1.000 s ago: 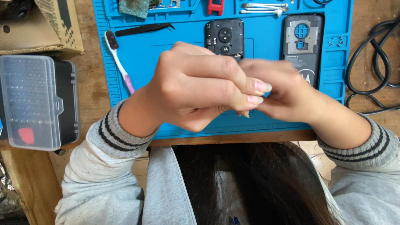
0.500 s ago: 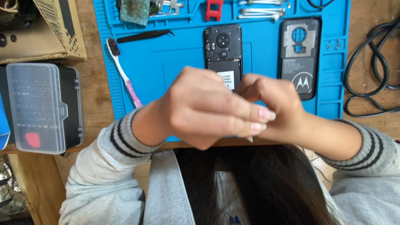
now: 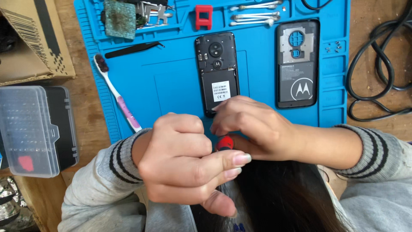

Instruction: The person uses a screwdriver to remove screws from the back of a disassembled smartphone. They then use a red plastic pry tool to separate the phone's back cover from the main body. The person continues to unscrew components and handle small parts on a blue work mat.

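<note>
My left hand (image 3: 184, 161) and my right hand (image 3: 251, 126) meet close to my body at the near edge of the blue work mat (image 3: 171, 81). Both close around a small red-handled screwdriver (image 3: 224, 143), of which only a bit of red shows between the fingers. Just beyond my right hand lies an opened black phone (image 3: 217, 71) with its back removed. The phone's dark back cover (image 3: 297, 64) lies to its right on the mat.
A white and pink toothbrush (image 3: 116, 92) and black tweezers (image 3: 133, 49) lie on the mat's left. A red tool (image 3: 203, 16), cotton swabs (image 3: 255, 13) and small screws (image 3: 334, 46) sit along the top. A clear bit case (image 3: 30, 129), cardboard box (image 3: 32, 38) and black cable (image 3: 380, 64) flank the mat.
Both hands have dropped lower and nearer my body, uncovering the opened phone. The red screwdriver handle now shows between the fingers.
</note>
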